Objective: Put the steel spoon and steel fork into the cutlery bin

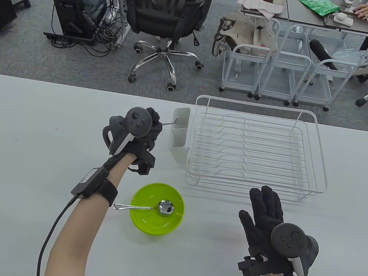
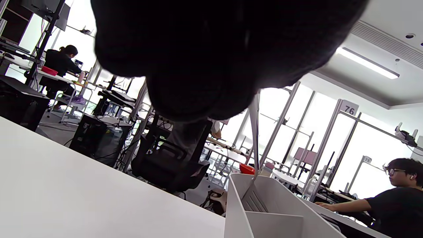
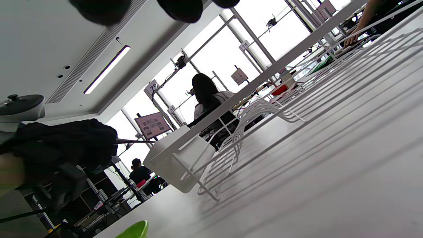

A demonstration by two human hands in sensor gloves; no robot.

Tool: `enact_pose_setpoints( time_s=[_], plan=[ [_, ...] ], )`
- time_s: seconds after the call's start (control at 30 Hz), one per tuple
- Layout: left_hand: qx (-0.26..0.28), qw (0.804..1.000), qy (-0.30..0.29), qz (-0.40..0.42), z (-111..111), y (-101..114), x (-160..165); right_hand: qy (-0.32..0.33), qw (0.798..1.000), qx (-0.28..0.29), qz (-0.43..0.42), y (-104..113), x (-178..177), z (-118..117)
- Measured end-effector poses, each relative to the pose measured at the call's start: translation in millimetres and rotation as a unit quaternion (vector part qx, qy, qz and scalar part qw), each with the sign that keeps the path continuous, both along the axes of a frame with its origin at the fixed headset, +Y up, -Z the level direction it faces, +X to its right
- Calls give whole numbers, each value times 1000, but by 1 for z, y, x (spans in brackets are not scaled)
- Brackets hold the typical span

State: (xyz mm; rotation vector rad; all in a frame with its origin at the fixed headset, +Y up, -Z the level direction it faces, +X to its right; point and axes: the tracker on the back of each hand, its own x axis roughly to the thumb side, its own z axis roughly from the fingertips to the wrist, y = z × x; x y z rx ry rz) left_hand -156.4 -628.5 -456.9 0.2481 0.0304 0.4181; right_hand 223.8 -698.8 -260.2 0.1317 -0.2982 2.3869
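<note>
**Fork going into the bin, spoon waits**

From above, the steel fork (image 1: 173,122) is thin and shiny. The left hand (image 1: 140,132) holds it, prongs over the white cutlery bin (image 1: 178,133). The steel spoon (image 1: 147,207) lies in the green bowl (image 1: 157,208). The right hand (image 1: 266,218) hovers wide open over the bench (image 1: 32,144).

Left wrist: the fork (image 2: 253,138) points down into the bin (image 2: 264,208). Next, I think, let go gently.

Right wrist: the bin (image 3: 178,158) hangs on the rack (image 3: 264,112).

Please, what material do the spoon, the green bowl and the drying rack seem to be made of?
Spoon: polished metal, likely steel; its bowl mirrors light. Green bowl: probably plastic; uniform lime colour with a soft sheen. Drying rack: thin wire, seemingly metal with a white coating; even, matte white rods.
</note>
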Motion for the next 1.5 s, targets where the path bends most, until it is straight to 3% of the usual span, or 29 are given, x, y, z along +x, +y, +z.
enact_pose_setpoints(
  time_s=[0.2, 0.33, 0.43, 0.63, 0.9, 1.1, 1.5],
  plan=[
    [-29, 999, 19, -25, -10, -18, 12, 3, 1000, -3, 3, 0, -2, 0],
    [5, 991, -7, -137, -3, -19, 19, 3, 1000, -4, 2, 0, -2, 0],
    [13, 990, -16, -137, 4, -15, 14, 2, 1000, -3, 0, 1, -1, 0],
    [32, 994, -41, -99, 40, -2, -16, 4, 1000, 0, 3, 1, -2, 0],
    [30, 996, -65, -44, 99, -8, -61, 7, 1000, -1, -1, 1, -3, 1],
    [45, 996, -65, -41, 147, -29, -87, 3, 1000, -1, 2, 1, -3, 1],
    [15, 994, -96, -47, 186, -86, -97, 6, 1000, -6, 15, -1, -6, 1]
  ],
)
